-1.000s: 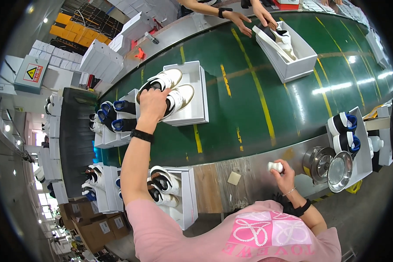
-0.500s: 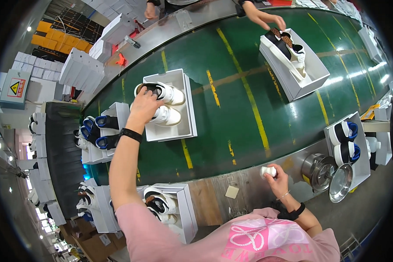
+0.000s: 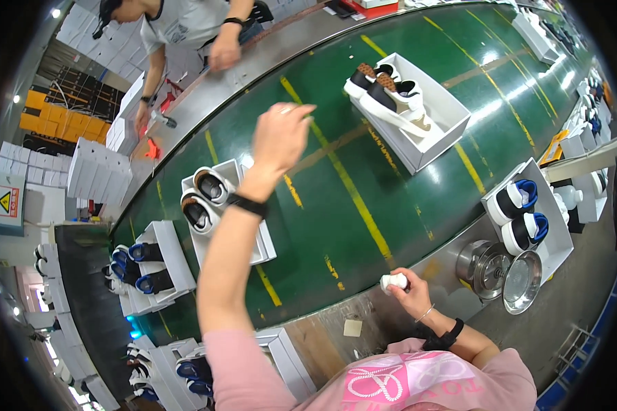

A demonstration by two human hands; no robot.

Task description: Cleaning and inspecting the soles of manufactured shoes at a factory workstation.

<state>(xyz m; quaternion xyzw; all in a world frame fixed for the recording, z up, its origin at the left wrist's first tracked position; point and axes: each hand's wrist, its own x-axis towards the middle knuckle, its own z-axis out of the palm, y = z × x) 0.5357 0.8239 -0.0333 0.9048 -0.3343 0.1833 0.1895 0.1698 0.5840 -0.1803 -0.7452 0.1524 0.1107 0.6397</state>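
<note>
My left hand [image 3: 281, 137] is raised over the green conveyor belt [image 3: 322, 226], its fingers stretched toward the right and holding nothing. Below and left of it, a pair of white sneakers [image 3: 209, 198] sits in an open white shoebox [image 3: 253, 250], partly hidden by my forearm. Farther right on the belt, another white box [image 3: 445, 127] carries white sneakers with black and brown parts [image 3: 397, 99], leaning over its near-left wall. Close to my body, my right hand [image 3: 415, 301] grips a small white rounded thing [image 3: 393, 281]; its exact kind is unclear.
At the right stand a steel pot [image 3: 480, 267], a steel lid [image 3: 522, 281] and a box of blue-lined sneakers [image 3: 517, 216]. More boxed shoes [image 3: 151, 264] are on the left. A co-worker [image 3: 185, 27] leans over the far edge. A pale square pad [image 3: 352, 328] lies on the near ledge.
My left hand has let go of the sneakers and moved right and up. The boxes appear farther left as the view has shifted. The co-worker's hand has left the far box. My right hand keeps its grip.
</note>
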